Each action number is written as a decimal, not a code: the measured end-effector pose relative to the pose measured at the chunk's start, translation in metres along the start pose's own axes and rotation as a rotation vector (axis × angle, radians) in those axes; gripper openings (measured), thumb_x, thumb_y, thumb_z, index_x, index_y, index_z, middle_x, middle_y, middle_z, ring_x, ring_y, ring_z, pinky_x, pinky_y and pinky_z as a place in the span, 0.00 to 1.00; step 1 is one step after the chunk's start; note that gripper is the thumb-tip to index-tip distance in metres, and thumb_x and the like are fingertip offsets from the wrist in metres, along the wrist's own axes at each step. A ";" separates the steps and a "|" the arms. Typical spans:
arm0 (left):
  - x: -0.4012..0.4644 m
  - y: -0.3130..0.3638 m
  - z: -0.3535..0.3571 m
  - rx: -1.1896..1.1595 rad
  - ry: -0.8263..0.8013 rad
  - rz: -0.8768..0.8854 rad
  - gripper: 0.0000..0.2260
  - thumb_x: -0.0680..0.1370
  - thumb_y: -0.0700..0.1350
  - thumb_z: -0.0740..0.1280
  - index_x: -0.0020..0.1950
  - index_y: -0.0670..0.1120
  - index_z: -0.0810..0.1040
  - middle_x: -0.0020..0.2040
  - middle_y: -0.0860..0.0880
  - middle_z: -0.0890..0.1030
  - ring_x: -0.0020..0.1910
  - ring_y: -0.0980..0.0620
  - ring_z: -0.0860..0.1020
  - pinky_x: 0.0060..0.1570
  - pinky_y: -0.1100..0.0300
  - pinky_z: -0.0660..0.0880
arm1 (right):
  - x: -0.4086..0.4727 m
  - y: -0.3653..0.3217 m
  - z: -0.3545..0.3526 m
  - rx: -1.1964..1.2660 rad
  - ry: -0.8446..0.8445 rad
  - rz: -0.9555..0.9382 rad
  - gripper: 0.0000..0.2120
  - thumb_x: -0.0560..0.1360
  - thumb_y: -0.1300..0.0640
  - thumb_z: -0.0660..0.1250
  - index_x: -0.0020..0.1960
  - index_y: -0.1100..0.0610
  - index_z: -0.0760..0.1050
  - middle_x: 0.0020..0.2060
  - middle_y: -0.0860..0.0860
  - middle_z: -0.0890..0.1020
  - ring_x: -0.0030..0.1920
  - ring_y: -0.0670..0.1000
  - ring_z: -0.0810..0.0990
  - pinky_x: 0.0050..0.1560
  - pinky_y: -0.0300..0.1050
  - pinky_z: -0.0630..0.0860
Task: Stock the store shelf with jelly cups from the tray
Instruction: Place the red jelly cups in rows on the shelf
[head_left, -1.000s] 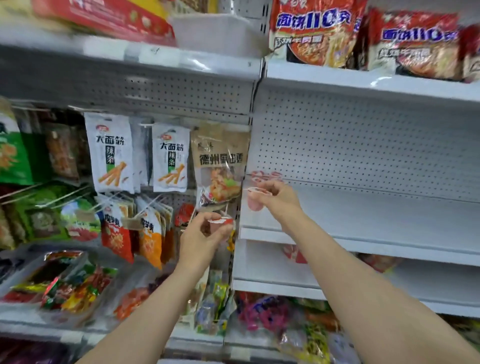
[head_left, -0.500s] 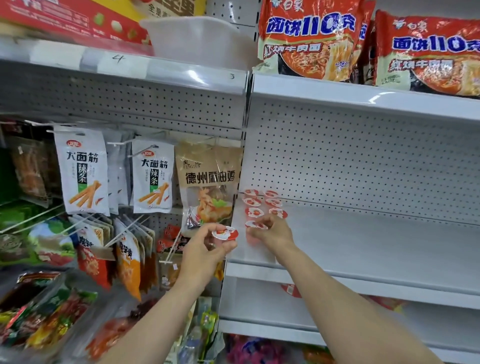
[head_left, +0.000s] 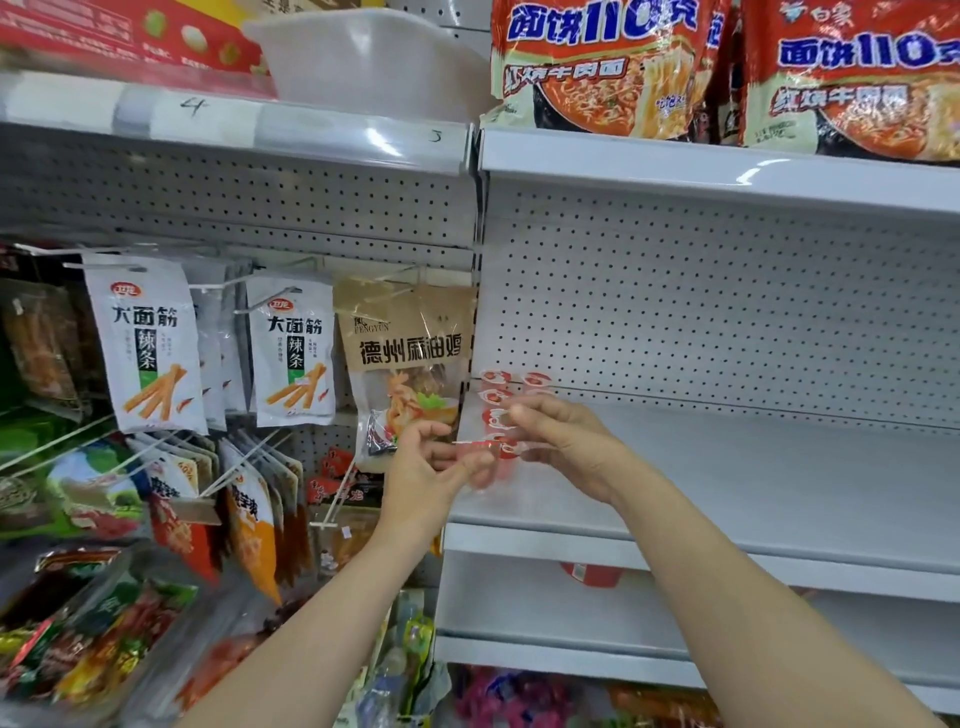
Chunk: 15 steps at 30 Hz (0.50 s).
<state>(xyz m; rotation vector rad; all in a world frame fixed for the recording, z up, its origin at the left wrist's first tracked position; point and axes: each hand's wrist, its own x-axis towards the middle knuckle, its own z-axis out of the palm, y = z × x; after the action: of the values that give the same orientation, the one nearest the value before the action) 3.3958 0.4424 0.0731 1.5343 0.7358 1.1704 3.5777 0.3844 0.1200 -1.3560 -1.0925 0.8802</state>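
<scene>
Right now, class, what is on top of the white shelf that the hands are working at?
On the white shelf, jelly cups stand in rows at its left end. The right hand covers some of them, so their count is unclear. The left hand holds another cup.

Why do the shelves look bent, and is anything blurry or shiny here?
Head view: the wide lens bows the shelf edge; glare streaks the clear price strip; the jelly cup between the left hand and right hand is smeared by motion.
</scene>
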 end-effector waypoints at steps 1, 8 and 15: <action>0.000 0.004 0.003 -0.005 -0.008 -0.005 0.31 0.61 0.54 0.77 0.59 0.47 0.71 0.47 0.48 0.82 0.46 0.56 0.82 0.44 0.64 0.76 | -0.007 -0.005 -0.002 0.020 -0.099 0.041 0.22 0.69 0.49 0.75 0.58 0.59 0.81 0.52 0.54 0.85 0.51 0.50 0.82 0.50 0.43 0.78; 0.000 0.018 0.026 -0.038 -0.093 0.054 0.30 0.60 0.52 0.78 0.56 0.48 0.70 0.41 0.49 0.82 0.40 0.59 0.82 0.41 0.66 0.78 | -0.022 -0.009 -0.016 0.128 -0.183 0.074 0.13 0.67 0.55 0.76 0.49 0.60 0.81 0.46 0.57 0.84 0.47 0.54 0.83 0.51 0.46 0.80; 0.006 0.012 0.049 0.088 -0.138 0.093 0.32 0.63 0.60 0.76 0.63 0.51 0.71 0.52 0.51 0.82 0.52 0.55 0.80 0.54 0.54 0.79 | -0.030 -0.012 -0.039 0.030 -0.031 -0.019 0.08 0.70 0.62 0.76 0.46 0.60 0.80 0.42 0.55 0.84 0.45 0.53 0.83 0.56 0.51 0.80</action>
<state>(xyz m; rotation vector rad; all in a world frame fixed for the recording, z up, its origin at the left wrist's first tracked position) 3.4420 0.4269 0.0868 1.7199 0.6368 1.0995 3.6048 0.3437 0.1330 -1.3095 -1.1098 0.9033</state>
